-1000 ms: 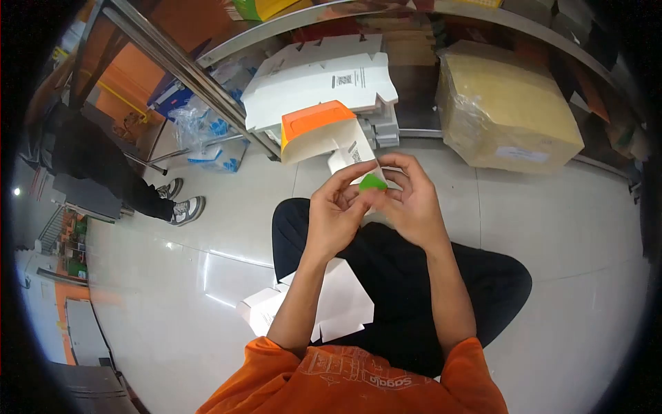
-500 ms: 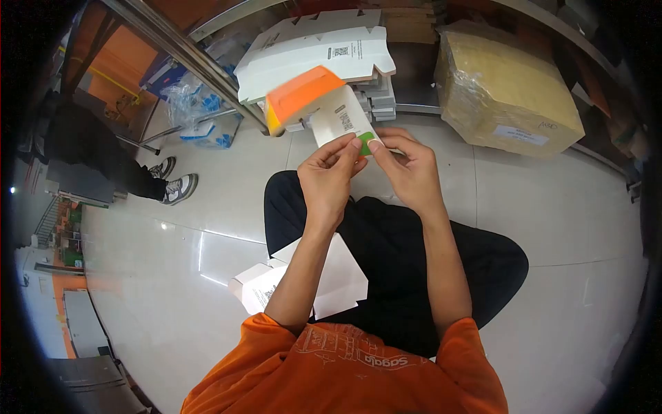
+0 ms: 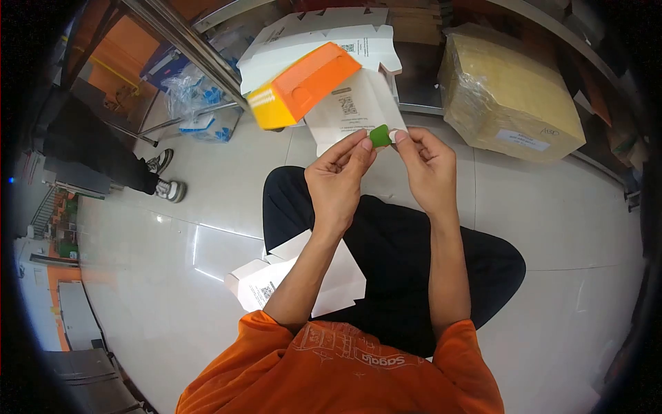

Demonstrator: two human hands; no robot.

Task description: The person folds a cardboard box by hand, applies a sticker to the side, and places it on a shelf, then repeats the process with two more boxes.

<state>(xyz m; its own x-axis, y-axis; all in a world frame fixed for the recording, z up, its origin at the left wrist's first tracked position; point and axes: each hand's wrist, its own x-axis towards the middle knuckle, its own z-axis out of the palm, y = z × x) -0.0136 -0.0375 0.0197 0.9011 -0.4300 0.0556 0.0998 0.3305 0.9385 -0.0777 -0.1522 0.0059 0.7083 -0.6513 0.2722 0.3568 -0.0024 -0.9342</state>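
Note:
Both hands hold a part-folded cardboard box point(image 3: 321, 83) with orange and yellow outer sides. A pale panel point(image 3: 358, 96) printed with a QR code extends from it towards me. At the near edge of that panel is a small green flap point(image 3: 380, 135). My left hand point(image 3: 338, 176) pinches the flap's left end between thumb and fingers. On its right end, where a bit of white shows, my right hand point(image 3: 429, 169) is closed in a pinch. Some fingers are hidden behind the cardboard. Another white folded carton point(image 3: 331, 276) lies by my left leg, partly under my left forearm.
Ahead, flat white cartons point(image 3: 324, 41) are stacked on a low metal rack. A large plastic-wrapped brown box point(image 3: 510, 96) sits to their right. Metal legs point(image 3: 196, 52) and plastic bags point(image 3: 196, 93) stand at the left, near another person's shoe point(image 3: 170, 190).
The box has swung and tilted, so more of its orange and yellow sides shows. Both hands have shifted slightly right, and more of the green flap shows between them.

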